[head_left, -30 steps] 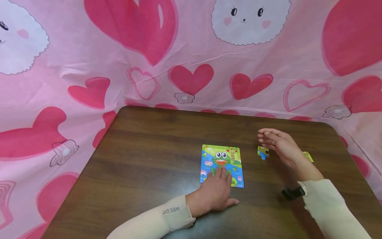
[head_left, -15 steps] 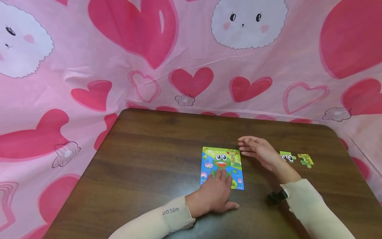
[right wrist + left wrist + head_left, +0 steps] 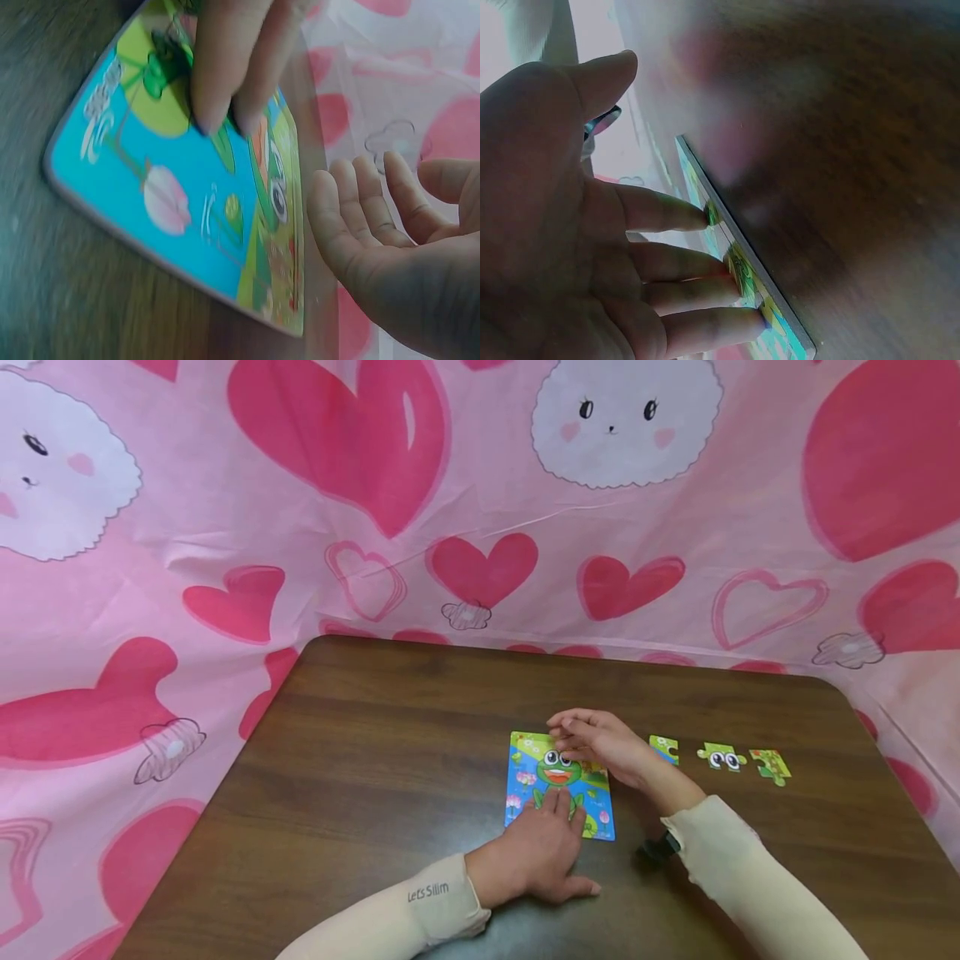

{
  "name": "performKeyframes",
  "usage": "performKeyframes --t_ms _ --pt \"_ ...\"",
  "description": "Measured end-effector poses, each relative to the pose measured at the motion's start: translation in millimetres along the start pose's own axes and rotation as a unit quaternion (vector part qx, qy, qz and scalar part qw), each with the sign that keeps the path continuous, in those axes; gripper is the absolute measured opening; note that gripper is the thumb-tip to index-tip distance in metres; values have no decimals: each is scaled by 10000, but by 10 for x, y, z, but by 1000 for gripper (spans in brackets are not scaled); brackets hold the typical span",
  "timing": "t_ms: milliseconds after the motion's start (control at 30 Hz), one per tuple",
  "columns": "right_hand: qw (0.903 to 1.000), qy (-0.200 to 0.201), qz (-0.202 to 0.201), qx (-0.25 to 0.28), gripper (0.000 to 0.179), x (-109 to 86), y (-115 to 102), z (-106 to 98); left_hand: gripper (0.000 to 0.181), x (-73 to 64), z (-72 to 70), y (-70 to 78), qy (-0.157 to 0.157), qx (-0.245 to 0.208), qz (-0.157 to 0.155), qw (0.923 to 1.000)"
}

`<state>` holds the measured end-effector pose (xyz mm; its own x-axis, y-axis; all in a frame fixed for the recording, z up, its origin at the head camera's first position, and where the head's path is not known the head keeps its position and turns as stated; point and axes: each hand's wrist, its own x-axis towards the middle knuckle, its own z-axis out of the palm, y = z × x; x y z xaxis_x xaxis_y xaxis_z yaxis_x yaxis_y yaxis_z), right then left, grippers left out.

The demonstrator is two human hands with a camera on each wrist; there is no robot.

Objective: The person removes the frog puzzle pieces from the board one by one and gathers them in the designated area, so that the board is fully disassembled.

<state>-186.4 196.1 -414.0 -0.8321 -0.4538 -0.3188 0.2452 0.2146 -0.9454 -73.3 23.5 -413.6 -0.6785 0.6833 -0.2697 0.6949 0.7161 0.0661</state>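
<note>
A square picture board [image 3: 525,764] with a green frog on it lies on the wooden table. My left hand [image 3: 542,850] rests its straight fingertips on the lower half of the frog, with the thumb spread out to the side. In the head view my right hand [image 3: 606,747] overlaps the board's upper right corner. The right wrist view shows this right hand [image 3: 401,240] with loosely bent fingers and nothing in them. Frog body parts are hidden under the left fingers [image 3: 221,67].
Right of the board lie three loose jigsaw pieces: a blue-green one [image 3: 663,748] partly behind the right forearm, one with frog eyes [image 3: 722,757] and a green one with red spots [image 3: 770,766]. A pink heart-patterned cloth [image 3: 480,468] hangs behind the table [image 3: 375,718].
My right hand has moved left, away from the loose pieces to the board's upper right corner, uncovering the pieces. The left hand stays on the board.
</note>
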Motion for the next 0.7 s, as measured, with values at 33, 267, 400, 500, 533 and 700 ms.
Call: performKeyframes --t_ms 33,267,400,500,533,700 --pt "10000 -27 5 -24 49 16 1 25 94 -3 1 -1 -3 3 11 10000" --pt "9996 -194 6 -191 45 105 2 185 94 -12 -2 -9 17 37 31 10000" --pt "9990 -281 24 -339 42 151 0 272 94 -13 -7 -16 -41 -6 31 10000" --pt "9989 -323 85 -341 39 180 -9 332 94 -17 -2 -15 -20 -2 26 10000" --pt "9988 -338 78 -337 40 190 -13 346 94 -18 -3 -15 -6 -1 24 10000" --pt "9983 -330 66 -482 39 214 -43 397 93 -21 -7 -14 4 29 36 10000"
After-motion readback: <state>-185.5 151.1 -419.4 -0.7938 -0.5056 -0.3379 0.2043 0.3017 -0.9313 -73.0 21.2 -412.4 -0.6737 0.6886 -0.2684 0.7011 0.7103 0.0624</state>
